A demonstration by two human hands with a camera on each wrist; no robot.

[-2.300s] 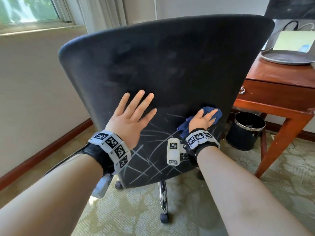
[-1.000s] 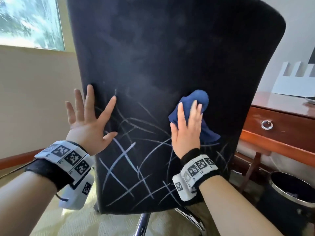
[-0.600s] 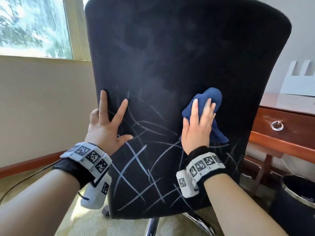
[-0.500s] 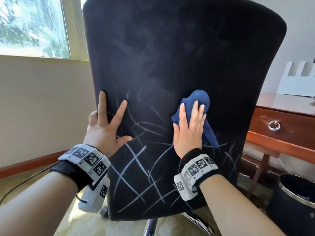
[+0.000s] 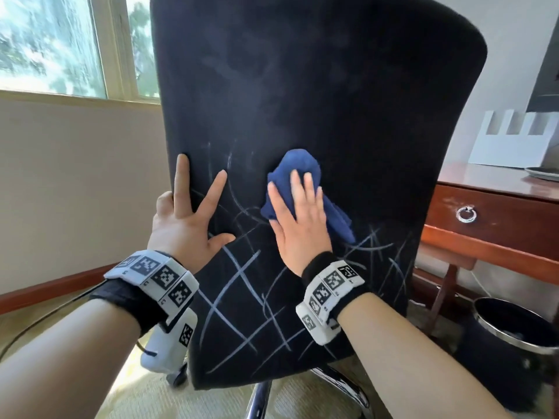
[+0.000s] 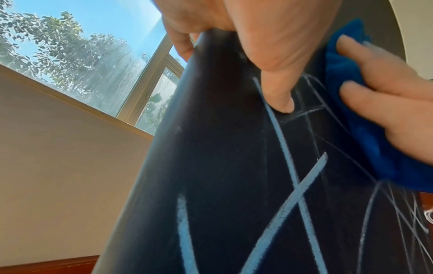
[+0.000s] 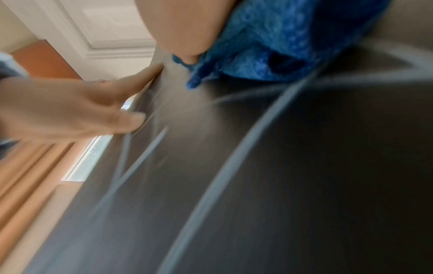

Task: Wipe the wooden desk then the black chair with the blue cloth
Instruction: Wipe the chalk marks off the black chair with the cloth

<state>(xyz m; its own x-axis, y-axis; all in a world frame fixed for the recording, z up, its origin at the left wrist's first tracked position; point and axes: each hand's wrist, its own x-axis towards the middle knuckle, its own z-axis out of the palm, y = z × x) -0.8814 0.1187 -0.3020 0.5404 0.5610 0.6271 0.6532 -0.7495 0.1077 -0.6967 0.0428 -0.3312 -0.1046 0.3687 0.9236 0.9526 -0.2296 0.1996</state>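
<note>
Chalk-scribbled black chair (image 5: 302, 101), right hand (image 5: 298, 225) flat on blue cloth (image 5: 302, 164), left hand (image 5: 181, 225) grip spread.

Chair back (image 5: 317, 86): black matt fabric, soft nap, pale chalky lines (image 5: 230, 285) and faint dusty smears on it. Blue cloth (image 5: 302, 167) I read as terry, looped and fuzzy; right wrist view shows the pile despite blur. Desk (image 5: 490, 213): reddish wood, glossy varnish, reflective top; drawer pull (image 5: 466, 214) a shiny metal ring. Waste bin (image 5: 508, 352): dark body, polished metal rim. Chair base (image 5: 260, 400) chromed. Carpet (image 5: 145, 394) patterned, low pile. Wrist bands (image 5: 154, 279) matt white plastic on black cloth.
</note>
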